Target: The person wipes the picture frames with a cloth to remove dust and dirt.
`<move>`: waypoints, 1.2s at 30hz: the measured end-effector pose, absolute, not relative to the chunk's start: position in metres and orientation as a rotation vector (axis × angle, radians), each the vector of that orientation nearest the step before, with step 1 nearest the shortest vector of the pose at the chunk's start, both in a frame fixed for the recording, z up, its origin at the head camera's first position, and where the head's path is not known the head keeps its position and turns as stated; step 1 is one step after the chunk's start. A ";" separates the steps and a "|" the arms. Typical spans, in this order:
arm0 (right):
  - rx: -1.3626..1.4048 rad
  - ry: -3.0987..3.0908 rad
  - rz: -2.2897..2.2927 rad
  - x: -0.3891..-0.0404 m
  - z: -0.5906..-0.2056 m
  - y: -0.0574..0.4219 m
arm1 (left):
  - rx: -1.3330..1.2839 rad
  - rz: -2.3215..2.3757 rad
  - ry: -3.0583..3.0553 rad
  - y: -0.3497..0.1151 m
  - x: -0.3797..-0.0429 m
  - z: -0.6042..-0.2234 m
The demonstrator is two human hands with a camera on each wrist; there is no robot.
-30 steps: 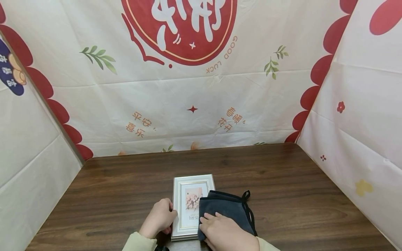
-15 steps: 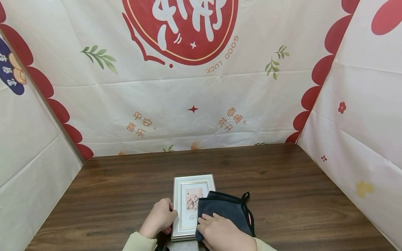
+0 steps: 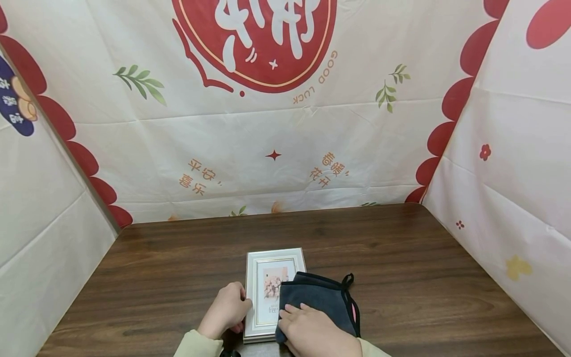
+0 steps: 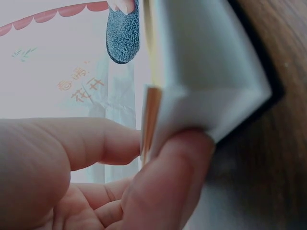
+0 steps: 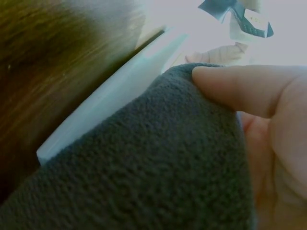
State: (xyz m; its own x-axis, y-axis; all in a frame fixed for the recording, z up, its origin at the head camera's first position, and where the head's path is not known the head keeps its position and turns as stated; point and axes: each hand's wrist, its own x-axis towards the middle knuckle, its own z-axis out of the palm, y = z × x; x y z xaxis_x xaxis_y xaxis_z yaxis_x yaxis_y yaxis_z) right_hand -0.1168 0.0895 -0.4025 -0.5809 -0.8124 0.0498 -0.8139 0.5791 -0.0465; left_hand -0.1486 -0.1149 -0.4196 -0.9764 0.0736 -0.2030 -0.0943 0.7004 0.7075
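A white picture frame [image 3: 251,292] with a thin gold line and a pink flower print lies face up on the table. My left hand [image 3: 226,307] pinches its left edge; the left wrist view has thumb and finger either side of the frame's rim [image 4: 206,52]. Over the frame's right part lies a folded dark grey-blue cloth [image 3: 318,295], black-trimmed, with a hanging loop at its far right corner. My right hand [image 3: 316,331] presses on it from above. In the right wrist view the thumb [image 5: 230,86] lies along the fuzzy cloth's edge, other fingers behind it.
The dark brown wooden table [image 3: 392,258] reaches back to a printed white hanging sheet [image 3: 250,134], with a further sheet [image 3: 513,163] along the right side. A small black item [image 3: 230,353] shows beside the left wrist at the bottom edge.
My right hand and the cloth have shifted slightly left and toward me across the frame. A bit of pink has come into view at the cloth's right edge. The left hand stays put.
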 end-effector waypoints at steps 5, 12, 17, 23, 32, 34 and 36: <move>1.425 -2.784 0.114 -0.116 -0.403 0.089 | -0.012 1.144 2.696 -0.115 -0.149 -0.420; 1.424 -2.797 0.110 -0.116 -0.403 0.087 | -0.018 1.137 2.694 -0.115 -0.149 -0.420; 1.424 -2.790 0.103 -0.116 -0.403 0.087 | -0.022 1.126 2.690 -0.115 -0.150 -0.419; 1.435 -2.764 0.114 -0.116 -0.403 0.086 | -0.027 1.123 2.691 -0.115 -0.150 -0.420; 1.457 -2.754 0.117 -0.117 -0.403 0.083 | -0.026 1.138 2.686 -0.116 -0.150 -0.420; 1.455 -2.750 0.110 -0.117 -0.403 0.082 | -0.028 1.139 2.683 -0.116 -0.150 -0.420; 1.452 -2.741 0.104 -0.117 -0.404 0.082 | -0.032 1.138 2.678 -0.116 -0.150 -0.420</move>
State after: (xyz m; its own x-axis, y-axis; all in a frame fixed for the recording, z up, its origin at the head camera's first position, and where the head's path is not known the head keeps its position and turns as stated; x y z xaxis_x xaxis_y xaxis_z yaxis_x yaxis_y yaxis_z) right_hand -0.1167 0.0818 -0.4037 -0.5617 -0.8248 0.0648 -0.8273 0.5602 -0.0411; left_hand -0.1500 -0.1160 -0.4201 -0.9731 0.0695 -0.2195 -0.1097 0.6981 0.7076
